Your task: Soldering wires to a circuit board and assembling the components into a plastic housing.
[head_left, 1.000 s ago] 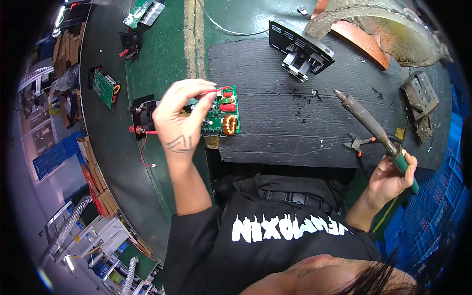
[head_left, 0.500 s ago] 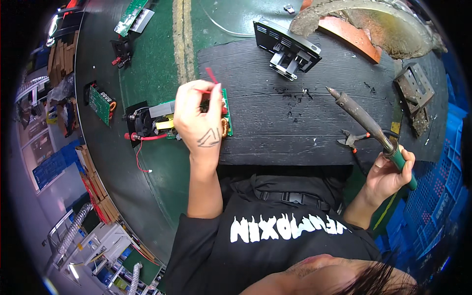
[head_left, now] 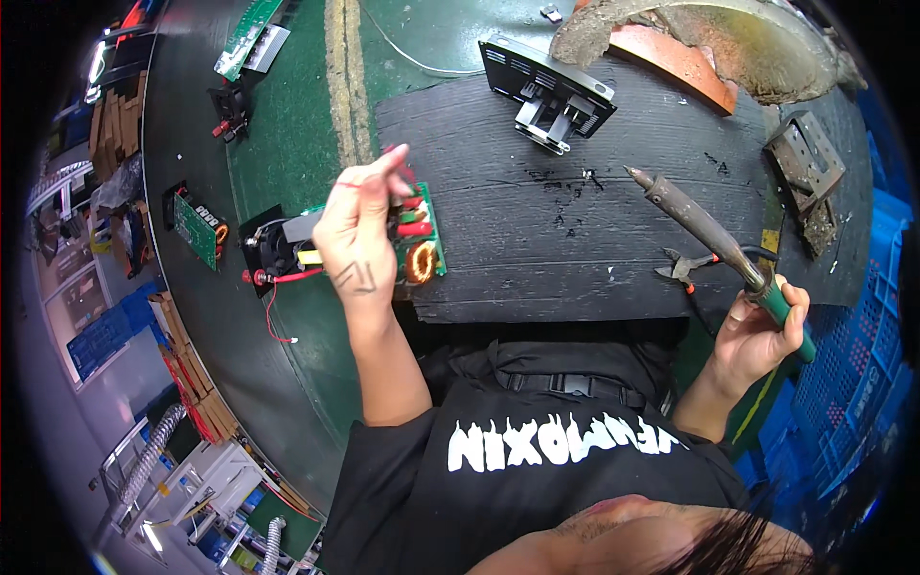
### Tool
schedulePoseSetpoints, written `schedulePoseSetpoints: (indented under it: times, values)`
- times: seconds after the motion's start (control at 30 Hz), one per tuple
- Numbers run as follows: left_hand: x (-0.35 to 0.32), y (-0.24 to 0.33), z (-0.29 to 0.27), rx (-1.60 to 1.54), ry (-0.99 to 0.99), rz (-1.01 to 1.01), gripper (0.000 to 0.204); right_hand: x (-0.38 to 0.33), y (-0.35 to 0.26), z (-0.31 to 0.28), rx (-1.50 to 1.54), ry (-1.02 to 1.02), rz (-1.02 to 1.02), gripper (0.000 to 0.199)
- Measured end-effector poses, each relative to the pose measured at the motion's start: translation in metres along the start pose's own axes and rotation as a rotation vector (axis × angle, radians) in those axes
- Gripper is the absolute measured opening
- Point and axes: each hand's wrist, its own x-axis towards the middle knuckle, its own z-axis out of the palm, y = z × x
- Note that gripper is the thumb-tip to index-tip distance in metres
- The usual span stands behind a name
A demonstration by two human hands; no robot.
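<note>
Left hand [head_left: 360,220], the nearer, its grip pinched narrow on a blurred red wire [head_left: 406,177]; the circuit board [head_left: 437,240] extends right and below, across the left edge of the counter's black panel [head_left: 498,278]. Right hand [head_left: 752,335] — beyond the lower edge — clasps a soldering iron [head_left: 704,225], axis slanting up-left, tip well apart; dark scraps [head_left: 569,220] lie between.

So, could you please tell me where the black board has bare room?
Along its near edge, the black board is free between the green circuit board and pliers. It's crowded beneath the left hand and around the vented panel.
</note>
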Motion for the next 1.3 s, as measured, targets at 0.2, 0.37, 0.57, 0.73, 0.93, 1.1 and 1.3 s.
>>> schedulePoseSetpoints:
  times: [0.2, 0.37, 0.57, 0.73, 0.93, 1.1, 1.3]
  values:
    - [-0.011, 0.020, 0.002, -0.040, -0.058, 0.130, 0.035, -0.001, 0.005, 0.006, -0.127, 0.062, 0.026, 0.031]
    - [-0.017, 0.017, 0.023, 0.516, -0.219, 0.486, 0.022, 0.003, 0.011, 0.010, -0.165, 0.105, 0.026, 0.032]
    - [-0.018, 0.006, 0.044, 0.527, -0.176, 0.486, 0.036, 0.004, 0.009, 0.014, -0.179, 0.094, 0.043, 0.033]
    - [-0.011, 0.007, 0.039, 0.358, -0.347, 0.532, 0.032, 0.005, 0.011, 0.017, -0.195, 0.117, 0.032, 0.032]
    - [-0.005, 0.007, 0.039, 0.414, -0.428, 0.620, 0.019, 0.006, 0.011, 0.017, -0.192, 0.100, 0.036, 0.032]
    - [-0.007, 0.019, 0.042, 0.278, -0.261, 0.322, 0.014, 0.008, 0.011, 0.017, -0.208, 0.088, 0.059, 0.031]
    - [-0.004, 0.023, 0.052, 0.232, -0.281, 0.346, 0.015, 0.012, 0.016, 0.019, -0.234, 0.114, 0.079, 0.031]
